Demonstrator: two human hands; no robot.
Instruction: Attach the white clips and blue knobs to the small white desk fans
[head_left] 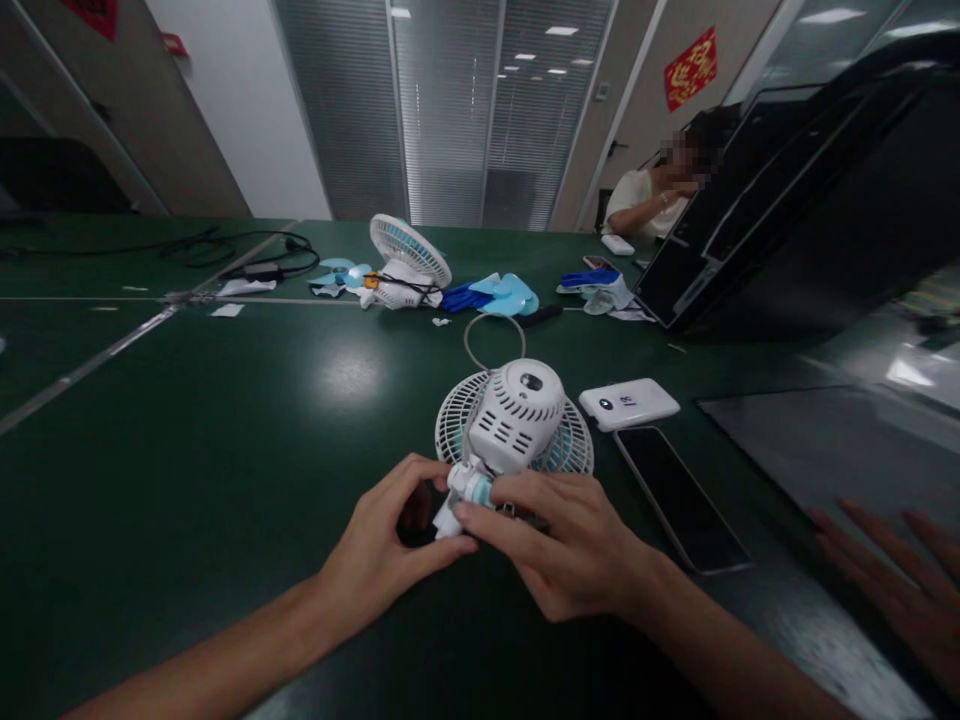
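A small white fan [517,415] lies grille-down on the green table in front of me, its motor housing facing up. At its near end is a white bracket [461,478] with a light-blue knob [478,489]. My left hand [397,530] closes on the bracket from the left, thumb below and index finger above. The thumb and index finger of my right hand [559,535] pinch the light-blue knob from the right. The fan's grey cord [495,318] loops out behind the housing. My fingers hide part of the bracket.
To the right lie a white device [630,403] and a dark phone [679,500]. Another person's hand [892,570] rests at the right edge. Farther back are a second fan [405,265], light-blue blades [510,295], gloves [596,288], and a large black monitor-like panel [787,210]. A person [652,195] sits behind it.
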